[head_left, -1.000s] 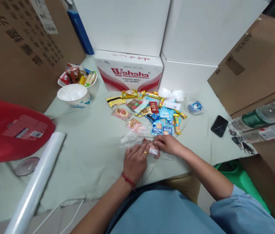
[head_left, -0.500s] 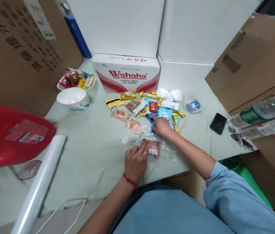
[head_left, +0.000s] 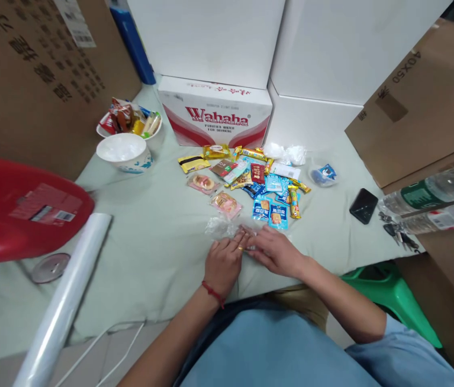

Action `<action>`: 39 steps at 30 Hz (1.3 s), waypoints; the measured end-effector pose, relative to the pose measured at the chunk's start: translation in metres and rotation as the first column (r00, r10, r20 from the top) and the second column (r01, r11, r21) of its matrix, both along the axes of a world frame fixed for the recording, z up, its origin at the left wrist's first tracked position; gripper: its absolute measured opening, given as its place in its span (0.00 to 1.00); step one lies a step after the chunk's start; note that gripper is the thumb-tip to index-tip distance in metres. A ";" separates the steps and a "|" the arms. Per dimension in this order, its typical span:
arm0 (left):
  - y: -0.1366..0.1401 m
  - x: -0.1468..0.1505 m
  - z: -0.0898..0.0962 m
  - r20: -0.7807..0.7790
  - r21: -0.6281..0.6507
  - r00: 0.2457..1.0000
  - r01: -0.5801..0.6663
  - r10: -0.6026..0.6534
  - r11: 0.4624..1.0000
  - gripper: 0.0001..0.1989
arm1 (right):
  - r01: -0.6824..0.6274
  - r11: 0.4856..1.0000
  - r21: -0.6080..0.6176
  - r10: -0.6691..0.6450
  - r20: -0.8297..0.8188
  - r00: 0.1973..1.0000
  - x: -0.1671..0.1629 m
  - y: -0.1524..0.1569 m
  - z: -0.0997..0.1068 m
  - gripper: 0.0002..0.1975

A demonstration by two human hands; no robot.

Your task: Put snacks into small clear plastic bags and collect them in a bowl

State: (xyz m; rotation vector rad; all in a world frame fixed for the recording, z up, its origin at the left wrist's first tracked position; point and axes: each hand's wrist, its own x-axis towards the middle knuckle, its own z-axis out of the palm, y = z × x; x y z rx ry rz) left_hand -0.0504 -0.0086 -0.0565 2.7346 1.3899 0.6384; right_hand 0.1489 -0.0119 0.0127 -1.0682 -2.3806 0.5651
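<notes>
The two hands are together low on the tabletop point(head_left: 150, 252), fingertips almost meeting. The left hand point(head_left: 223, 266) lays its fingers over a reddish-brown packet point(head_left: 247, 229); the right hand point(head_left: 277, 252) bends its fingers over the same packet from the other side. The fingers cover most of it, so I cannot tell whether either hand is pinching or only pressing. Clear plastic film point(head_left: 219, 228) lies crumpled just beyond the fingers.

To work this well, I would let the left hand steady the packet flat while the right handles the loose film lightly, using fingertips rather than the palm so that the packet is not crushed and the film does not bunch.

Just beyond lie a pink-wrapped snack point(head_left: 227, 205) and two blue sachets point(head_left: 278, 216), with a loose spread of packets behind them, before the Wahaha box point(head_left: 216, 118). A white paper bowl point(head_left: 124, 153) stands off to the left, a phone point(head_left: 364, 206) to the right.

Half a second ago the right hand was over the blue sachets; now it is back at the packet, leaving the sachets in plain view and the packet more hidden.
</notes>
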 end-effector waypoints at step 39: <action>0.003 0.005 0.003 0.036 -0.087 0.999 0.002 0.001 0.996 0.16 | 0.083 0.969 -0.232 -0.035 0.203 0.978 -0.004 0.034 0.008 0.13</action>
